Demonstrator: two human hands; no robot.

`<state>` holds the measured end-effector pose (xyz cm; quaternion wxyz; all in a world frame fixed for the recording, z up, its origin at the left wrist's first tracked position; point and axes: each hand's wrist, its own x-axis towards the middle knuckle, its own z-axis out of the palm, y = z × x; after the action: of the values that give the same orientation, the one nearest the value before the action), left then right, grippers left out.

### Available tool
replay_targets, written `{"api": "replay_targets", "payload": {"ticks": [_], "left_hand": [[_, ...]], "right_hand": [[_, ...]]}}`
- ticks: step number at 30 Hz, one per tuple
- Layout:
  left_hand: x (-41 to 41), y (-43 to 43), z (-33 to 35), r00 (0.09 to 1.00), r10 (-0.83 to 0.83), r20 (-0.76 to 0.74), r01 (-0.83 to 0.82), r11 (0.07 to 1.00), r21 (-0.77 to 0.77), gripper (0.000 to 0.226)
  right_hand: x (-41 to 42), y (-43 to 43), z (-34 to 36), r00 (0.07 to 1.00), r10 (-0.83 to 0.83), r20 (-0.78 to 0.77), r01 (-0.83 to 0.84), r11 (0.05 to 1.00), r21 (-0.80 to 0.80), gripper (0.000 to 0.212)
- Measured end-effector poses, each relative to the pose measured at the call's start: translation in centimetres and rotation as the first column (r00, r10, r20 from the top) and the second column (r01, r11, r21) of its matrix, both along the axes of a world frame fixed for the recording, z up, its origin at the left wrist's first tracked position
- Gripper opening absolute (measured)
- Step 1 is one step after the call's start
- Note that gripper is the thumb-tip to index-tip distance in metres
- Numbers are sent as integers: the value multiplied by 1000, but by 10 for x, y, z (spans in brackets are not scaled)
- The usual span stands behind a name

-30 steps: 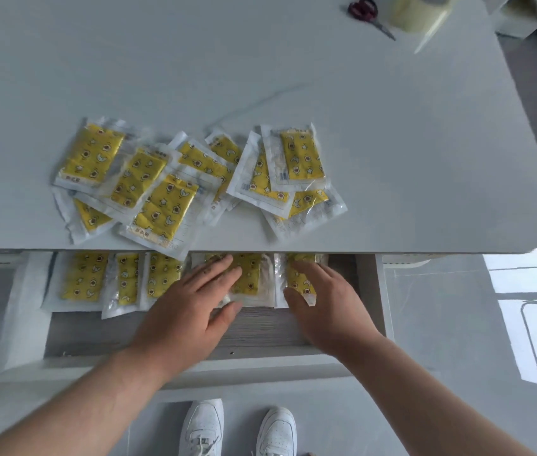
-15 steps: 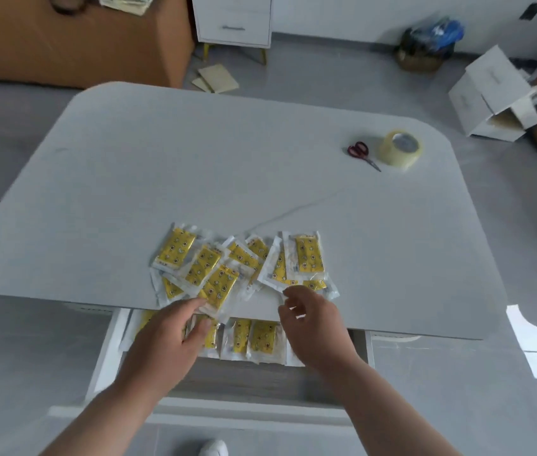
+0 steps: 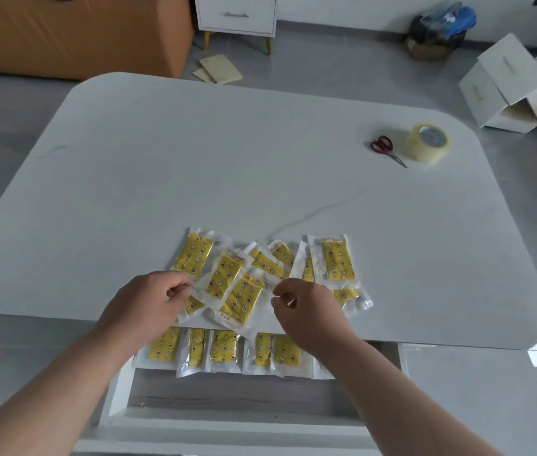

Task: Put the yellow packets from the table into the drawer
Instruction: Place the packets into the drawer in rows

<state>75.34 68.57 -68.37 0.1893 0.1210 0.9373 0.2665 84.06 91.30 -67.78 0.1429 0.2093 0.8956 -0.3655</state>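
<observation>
at the far left the pale counter [image 3: 102,179] curves round at its corner. my left hand [image 3: 148,301] sits above the counter's near edge, its fingers [image 3: 178,289] curled at the low corner of the leftmost packet [image 3: 194,255]; i cannot tell whether they have hold of it or only touch it. the yellow packets [image 3: 224,274] lie in a loose, overlapping spread on the near middle of the counter, each in a clear wrapper, most of them tilted. one big tilted packet [image 3: 242,299] lies on top between my two hands, its low end hanging past the counter's edge. below that edge the drawer [image 3: 227,394] stands pulled out, and a row of packets [image 3: 224,345] lies side by side along its back, partly under the counter. my right hand [image 3: 306,311] is just right of the big packet, fingers bent in toward the thumb by the wrapper's clear edge; whether it pinches anything i cannot tell. beyond it one packet [image 3: 337,260] lies nearly upright on the heap's right end. far off on the right, red-handled scissors [image 3: 384,148] lie just beside a roll of tape [image 3: 428,143], and a white box [image 3: 504,83] sits open on the floor.
</observation>
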Motion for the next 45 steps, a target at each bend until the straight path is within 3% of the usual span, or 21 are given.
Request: {"api": "replay_targets", "payload": {"ticks": [7, 11, 16, 20, 25, 33, 36, 39, 45], "left_hand": [[-55, -9, -51, 1000, -15, 19, 15, 999, -44, 22], [-76, 2, -78, 996, 89, -9, -90, 981, -172, 33], [-83, 22, -89, 994, 106, -9, -103, 941, -321, 45], [-84, 28, -93, 991, 132, 20, -123, 960, -253, 52], [-78, 37, -91, 997, 46, 69, -29, 972, -234, 64], [-53, 61, -87, 993, 85, 88, -67, 980, -189, 62], [-45, 66, -90, 995, 78, 57, -62, 969, -241, 78], [-39, 68, -92, 999, 32, -12, -34, 945, -325, 75], [-29, 71, -96, 987, -16, -162, -35, 950, -309, 66]], "right_hand": [[-33, -41, -36, 987, -130, 97, 130, 991, 13, 23], [-48, -51, -51, 949, -258, 182, 245, 965, 91, 18], [-54, -58, -67, 871, -375, 316, 343, 927, 154, 33], [-56, -68, -76, 812, -488, 319, 475, 871, 124, 41], [-54, -74, -86, 732, -637, 241, 640, 765, 75, 43], [-59, -69, -87, 680, -672, 293, 695, 718, 35, 45], [-63, -67, -87, 647, -713, 271, 739, 673, 5, 52], [-66, -66, -89, 614, -745, 262, 774, 633, -15, 60], [-59, -67, -90, 625, -754, 200, 777, 625, -72, 28]]}}
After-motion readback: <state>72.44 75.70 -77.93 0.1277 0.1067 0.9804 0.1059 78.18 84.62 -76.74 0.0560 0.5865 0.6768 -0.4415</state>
